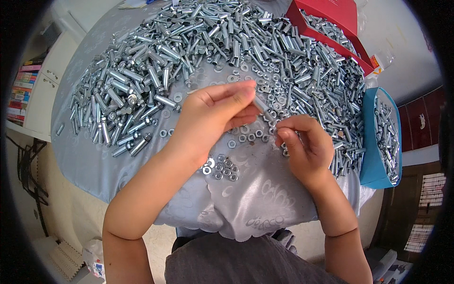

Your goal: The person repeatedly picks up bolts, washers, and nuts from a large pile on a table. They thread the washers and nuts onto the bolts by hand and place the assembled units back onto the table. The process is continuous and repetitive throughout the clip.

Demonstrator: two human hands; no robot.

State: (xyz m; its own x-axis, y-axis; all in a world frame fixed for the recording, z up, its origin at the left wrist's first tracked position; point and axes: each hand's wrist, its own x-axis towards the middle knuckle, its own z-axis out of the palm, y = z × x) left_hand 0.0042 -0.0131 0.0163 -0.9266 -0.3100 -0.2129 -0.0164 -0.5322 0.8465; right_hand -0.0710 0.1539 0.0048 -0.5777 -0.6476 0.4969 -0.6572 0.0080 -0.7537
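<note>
My left hand (pixel 215 111) is closed around a silver sleeve anchor bolt (pixel 262 108), which points down and to the right. Just right of its lower end is my right hand (pixel 309 149), thumb and forefinger pinched together; anything between them is too small to make out. Loose washers (pixel 267 87) and nuts lie on the table behind and between the hands. Below my left wrist sits a small cluster of hex nuts (pixel 227 166).
The round table wears a grey satin cloth (pixel 250 203). Bolts with sleeves (pixel 137 90) heap at the left; loose tubes and bolts (pixel 227 35) spread across the back and right. A red box (pixel 326 38) and a blue box (pixel 371 142), both holding metal parts, stand at the right.
</note>
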